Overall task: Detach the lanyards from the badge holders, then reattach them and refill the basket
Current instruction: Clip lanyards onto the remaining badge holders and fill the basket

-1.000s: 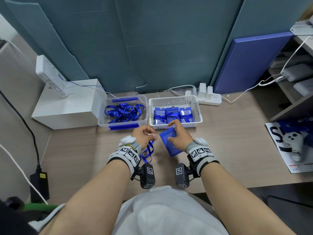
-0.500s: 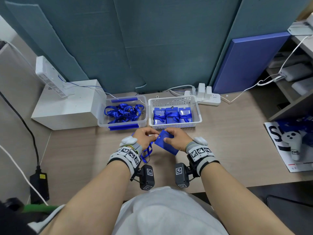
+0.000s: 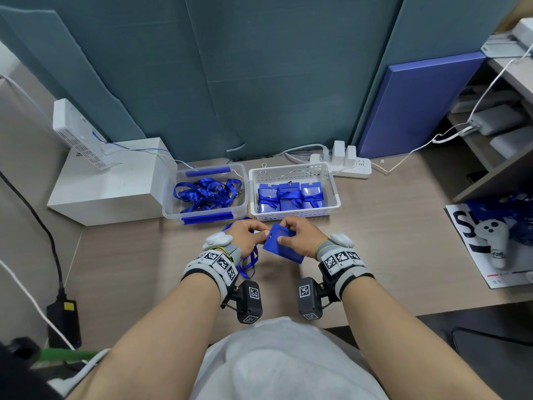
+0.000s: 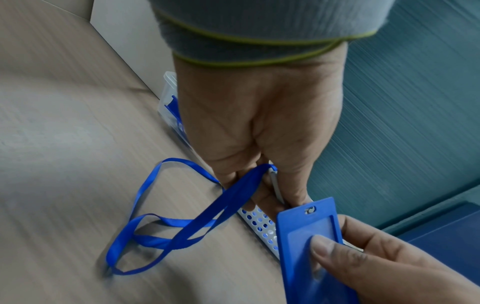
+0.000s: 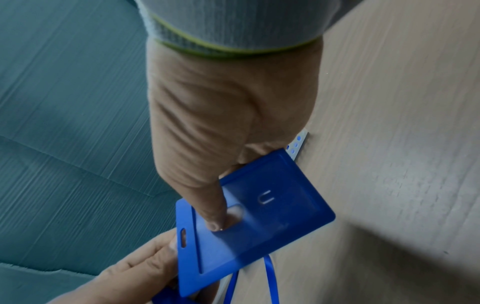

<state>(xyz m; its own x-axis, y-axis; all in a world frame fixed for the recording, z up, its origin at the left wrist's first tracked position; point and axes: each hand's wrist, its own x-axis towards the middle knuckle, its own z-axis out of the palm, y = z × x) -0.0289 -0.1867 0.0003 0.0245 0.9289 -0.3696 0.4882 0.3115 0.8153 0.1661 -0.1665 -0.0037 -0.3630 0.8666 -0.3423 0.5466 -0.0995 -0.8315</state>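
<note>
Lighting even and fairly bright, apparently from overhead. Head view sharp centrally, with strong wide-angle bowing at the edges. Glare on the clear-windowed blue badge holders [image 3: 290,194] in the basket. Both wrist views soft, motion-smeared; broad soft shadows on the pale wood-grain desk [image 4: 64,144].

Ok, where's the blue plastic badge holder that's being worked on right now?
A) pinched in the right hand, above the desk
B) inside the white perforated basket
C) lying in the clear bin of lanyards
A: the right hand pinches the blue plastic badge holder in front of the white perforated basket, thumb on its face.
</note>
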